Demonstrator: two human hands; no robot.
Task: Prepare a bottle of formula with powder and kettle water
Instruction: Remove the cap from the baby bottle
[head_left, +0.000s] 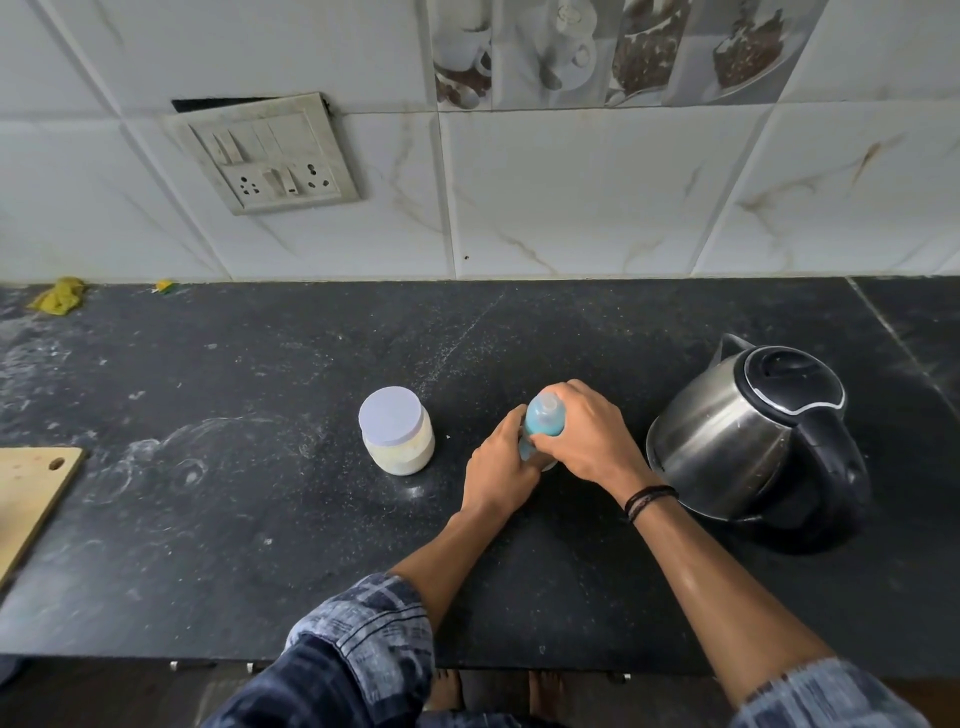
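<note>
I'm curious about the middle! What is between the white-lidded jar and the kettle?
The head view shows the blue baby bottle there, gripped by the left hand and right hand.

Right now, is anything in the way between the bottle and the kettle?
No, nothing visible. The left hand and right hand hold the bottle, and only bare black counter lies between it and the kettle on its right. The jar stands on the other side, out of that path.
</note>
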